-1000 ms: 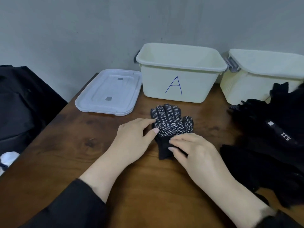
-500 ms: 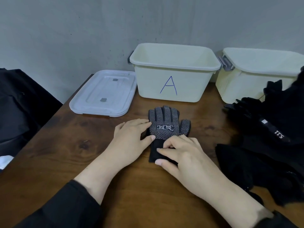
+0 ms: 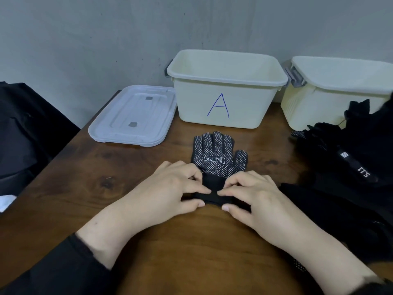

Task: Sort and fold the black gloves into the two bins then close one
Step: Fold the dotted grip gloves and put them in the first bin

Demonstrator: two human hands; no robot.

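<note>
L hand (image 3: 170, 188) and R hand (image 3: 253, 192) both down on the cuff of the dotted glove (image 3: 219, 154), thumb + fingers curled and pinching the cuff edge from either side, fingertips nearly meeting mid-cuff. Glove lies flat on the wood table (image 3: 85, 177), fingers pointing to 12 o'clock, white dots and a white logo patch face up, cuff end at 6. Bin A (image 3: 225, 88) sits at 12 from the glove, near but apart, cream, open top, blue "A" on the front wall; can't see its floor. Second bin (image 3: 340, 90) just beside it at 2 o'clock, also open, grey latch between the two. Clear lid (image 3: 134, 116) flat on table at 10 o'clock, touching or almost touching bin A's left side, can't tell which. Pile of black gloves (image 3: 344, 167) at 3 o'clock, partly in front of second bin, one w/ white tag. Dark bag (image 3: 25, 128) at 9, off the table edge. Black sleeves on both wrists.
</note>
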